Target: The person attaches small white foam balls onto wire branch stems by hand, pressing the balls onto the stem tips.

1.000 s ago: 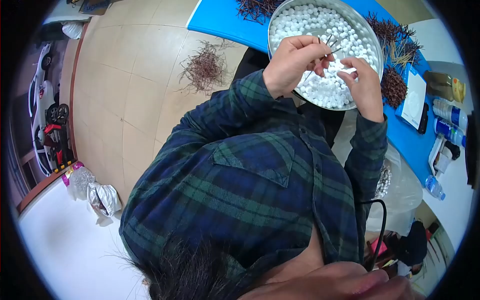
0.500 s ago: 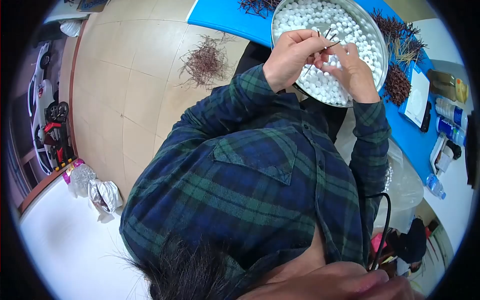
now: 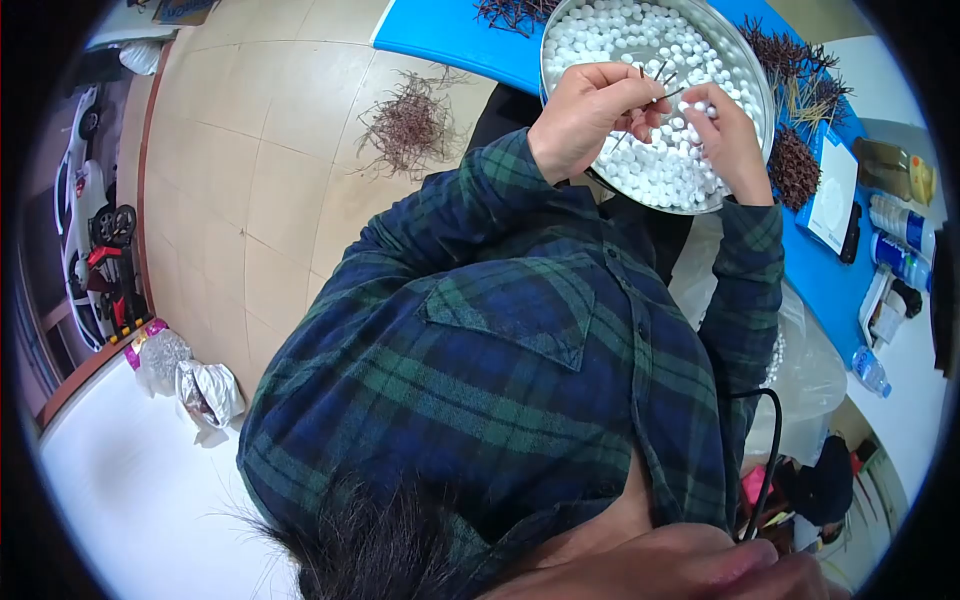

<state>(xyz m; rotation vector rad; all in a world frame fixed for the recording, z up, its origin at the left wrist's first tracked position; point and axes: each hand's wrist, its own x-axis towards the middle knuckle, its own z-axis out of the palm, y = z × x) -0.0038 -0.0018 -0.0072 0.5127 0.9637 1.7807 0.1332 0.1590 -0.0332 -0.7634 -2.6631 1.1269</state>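
Note:
My left hand [image 3: 588, 112] is closed in a pinch on a thin dark brown branched twig [image 3: 662, 82] with several prongs. It hovers over a round metal tin [image 3: 545, 60] full of small white balls [image 3: 620, 180]. Just to its right, also above the tin, my right hand [image 3: 732, 140] has its thumb and fingers bent together around a small white ball [image 3: 711, 108]. The two hands are apart, and the twig's tips point towards the right fingers. Part of the twig is hidden behind the left fingers.
Bundles of dark twigs [image 3: 795, 168] lie on the blue table [image 3: 440, 30] around the tin. A white box [image 3: 832, 190] and water bottles [image 3: 900, 258] stand to the right. On the tiled floor is a twig pile [image 3: 408, 125]. A plastic bag [image 3: 810, 370] hangs by my right side.
My right hand has drawn away from the twig to the right, opening a gap between the hands. A white ball now shows at its fingertips. My left hand stays nearly in place.

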